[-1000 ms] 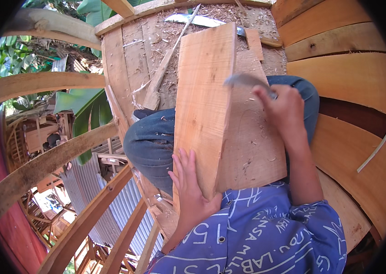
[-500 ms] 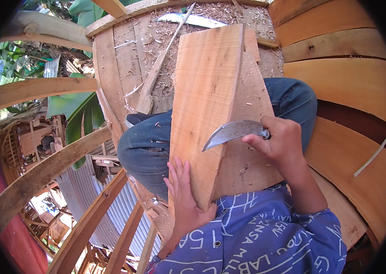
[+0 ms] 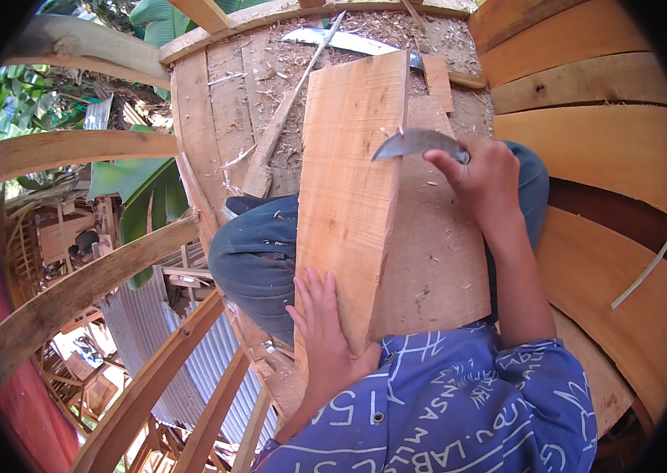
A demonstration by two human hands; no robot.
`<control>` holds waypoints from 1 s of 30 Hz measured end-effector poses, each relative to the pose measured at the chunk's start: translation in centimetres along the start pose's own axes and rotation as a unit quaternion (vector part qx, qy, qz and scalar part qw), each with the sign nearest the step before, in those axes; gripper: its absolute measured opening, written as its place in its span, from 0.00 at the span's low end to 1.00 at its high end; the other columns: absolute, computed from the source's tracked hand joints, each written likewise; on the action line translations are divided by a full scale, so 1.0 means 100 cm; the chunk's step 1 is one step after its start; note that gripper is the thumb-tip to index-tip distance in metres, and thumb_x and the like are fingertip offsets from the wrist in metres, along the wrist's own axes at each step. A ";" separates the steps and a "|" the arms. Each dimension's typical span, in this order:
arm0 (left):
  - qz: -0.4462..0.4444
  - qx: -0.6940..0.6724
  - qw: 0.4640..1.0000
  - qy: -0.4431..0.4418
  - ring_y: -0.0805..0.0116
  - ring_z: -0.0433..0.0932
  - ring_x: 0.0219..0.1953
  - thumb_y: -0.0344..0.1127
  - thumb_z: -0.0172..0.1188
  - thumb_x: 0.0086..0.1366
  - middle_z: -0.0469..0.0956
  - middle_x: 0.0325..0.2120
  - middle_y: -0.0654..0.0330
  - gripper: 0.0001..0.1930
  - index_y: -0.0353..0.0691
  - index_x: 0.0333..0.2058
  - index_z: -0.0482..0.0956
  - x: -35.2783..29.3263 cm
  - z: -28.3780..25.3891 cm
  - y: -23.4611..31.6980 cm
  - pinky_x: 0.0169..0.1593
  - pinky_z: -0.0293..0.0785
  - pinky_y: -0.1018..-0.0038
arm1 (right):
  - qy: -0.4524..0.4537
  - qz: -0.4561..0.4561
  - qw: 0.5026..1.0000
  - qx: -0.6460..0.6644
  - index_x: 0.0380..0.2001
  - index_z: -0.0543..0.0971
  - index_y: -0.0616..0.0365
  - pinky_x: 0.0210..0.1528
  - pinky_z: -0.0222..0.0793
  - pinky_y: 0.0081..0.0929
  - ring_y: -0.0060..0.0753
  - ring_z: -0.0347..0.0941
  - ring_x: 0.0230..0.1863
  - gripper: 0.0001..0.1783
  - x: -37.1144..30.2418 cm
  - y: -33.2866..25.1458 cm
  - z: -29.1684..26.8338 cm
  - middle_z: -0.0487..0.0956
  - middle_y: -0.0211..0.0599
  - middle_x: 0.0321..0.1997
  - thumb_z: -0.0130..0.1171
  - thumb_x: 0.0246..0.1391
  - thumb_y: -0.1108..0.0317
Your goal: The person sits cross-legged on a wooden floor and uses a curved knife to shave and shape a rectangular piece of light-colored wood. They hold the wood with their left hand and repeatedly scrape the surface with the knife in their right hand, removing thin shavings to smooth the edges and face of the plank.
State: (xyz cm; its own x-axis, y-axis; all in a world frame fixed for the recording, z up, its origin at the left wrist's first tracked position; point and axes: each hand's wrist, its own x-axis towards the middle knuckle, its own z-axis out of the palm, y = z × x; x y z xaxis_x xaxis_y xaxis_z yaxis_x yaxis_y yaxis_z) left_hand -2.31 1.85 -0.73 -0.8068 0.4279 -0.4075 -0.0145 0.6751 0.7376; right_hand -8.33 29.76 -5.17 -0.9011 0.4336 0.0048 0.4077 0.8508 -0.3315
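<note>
A thick wooden board (image 3: 348,181) lies lengthwise in front of me, its near end against my shirt. My left hand (image 3: 326,322) rests on its near left part, fingers stretched out and thumb spread toward the near end. In my right hand (image 3: 485,175) is a short knife with a curved blade (image 3: 416,144), fingers wrapped round its handle. The blade reaches left over the board's right edge toward the far end, with a small wood shaving at it. Beneath, a second flat board (image 3: 432,244) shows to the right.
A long machete (image 3: 341,38) lies beyond the board among shavings. A thin wooden stick (image 3: 282,118) slants on the plank floor (image 3: 195,110). My bent knee (image 3: 251,256) is left of the board. Wooden rails (image 3: 89,292) bound the left; a plank wall (image 3: 594,146) stands right.
My right hand has moved the knife away from me along the board's right edge. The board has shifted and tilted slightly. My left hand stays on its near part.
</note>
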 end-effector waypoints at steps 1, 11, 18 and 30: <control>0.003 0.009 1.000 0.001 0.37 0.29 0.70 0.36 0.63 0.39 0.38 0.67 0.36 0.53 0.35 0.66 0.46 -0.003 0.002 -0.002 0.63 0.21 0.39 | 0.012 0.078 0.997 0.013 0.13 0.74 0.65 0.25 0.67 0.43 0.54 0.73 0.21 0.48 0.020 0.012 0.001 0.73 0.52 0.15 0.46 0.43 0.21; -0.004 0.011 1.000 -0.014 0.36 0.30 0.70 0.35 0.63 0.40 0.38 0.67 0.36 0.53 0.37 0.66 0.47 0.002 -0.001 -0.001 0.63 0.21 0.38 | -0.035 0.070 0.993 0.091 0.15 0.75 0.66 0.25 0.65 0.40 0.53 0.70 0.19 0.42 0.003 0.004 -0.034 0.70 0.54 0.14 0.49 0.51 0.29; -0.009 0.013 1.000 -0.012 0.37 0.29 0.70 0.35 0.63 0.41 0.38 0.67 0.36 0.52 0.37 0.66 0.47 0.001 -0.001 0.003 0.63 0.21 0.37 | -0.078 0.008 0.997 0.022 0.16 0.76 0.64 0.25 0.67 0.41 0.51 0.73 0.21 0.43 0.001 -0.002 -0.018 0.72 0.51 0.14 0.52 0.44 0.26; 0.001 0.016 1.000 -0.022 0.36 0.31 0.69 0.37 0.65 0.40 0.39 0.67 0.36 0.53 0.37 0.66 0.48 0.002 -0.002 -0.002 0.62 0.20 0.35 | 0.065 0.180 0.980 0.048 0.15 0.71 0.70 0.27 0.64 0.39 0.44 0.68 0.20 0.46 0.103 0.090 -0.006 0.68 0.50 0.14 0.43 0.53 0.28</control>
State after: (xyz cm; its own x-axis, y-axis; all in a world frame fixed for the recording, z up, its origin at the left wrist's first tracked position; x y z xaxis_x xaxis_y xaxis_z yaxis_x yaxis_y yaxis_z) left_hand -2.58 1.74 -0.86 -0.7795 0.4550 -0.4305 0.0060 0.6927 0.7212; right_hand -13.83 42.00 -7.57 -0.6730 0.7396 -0.0102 0.6737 0.6072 -0.4212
